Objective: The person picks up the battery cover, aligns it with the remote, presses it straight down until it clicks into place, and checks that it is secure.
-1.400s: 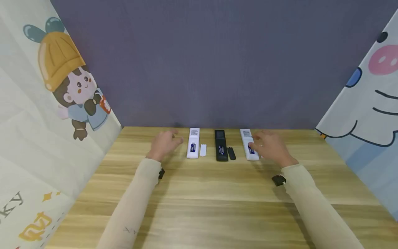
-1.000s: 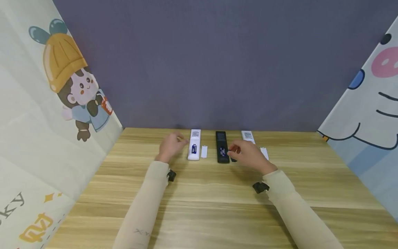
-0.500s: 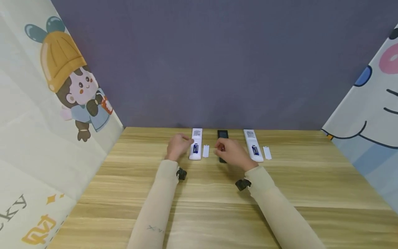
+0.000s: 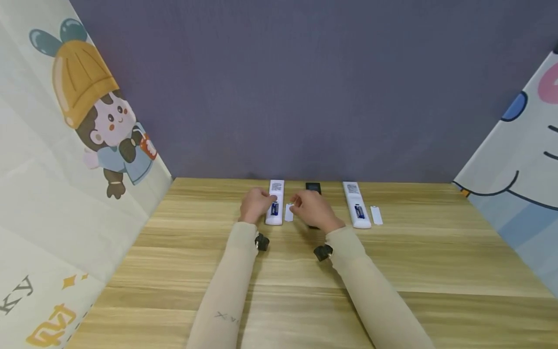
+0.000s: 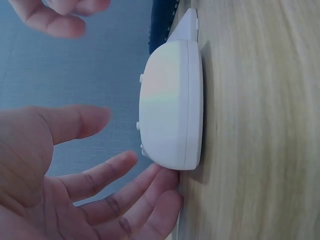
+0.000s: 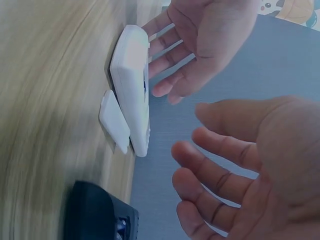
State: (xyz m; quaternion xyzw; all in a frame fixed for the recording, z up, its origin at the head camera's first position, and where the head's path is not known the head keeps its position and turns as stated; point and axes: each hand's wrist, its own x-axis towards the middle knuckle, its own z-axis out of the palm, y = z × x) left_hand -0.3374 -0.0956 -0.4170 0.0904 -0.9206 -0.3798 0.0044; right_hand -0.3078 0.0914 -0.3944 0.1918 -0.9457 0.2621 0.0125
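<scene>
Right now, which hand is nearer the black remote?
The right hand, partly hiding the black remote in the head view; the left hand is farther left, at the leftmost white remote.

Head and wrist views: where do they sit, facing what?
Head: on the head, faces forward-down to the table; left hand, right hand, sleeves show.
Left: on left wrist, faces leftmost white remote; left hand, right fingers show.
Right: on right wrist, faces that remote, black remote; both hands show.
Both wrist views share that remote.
</scene>
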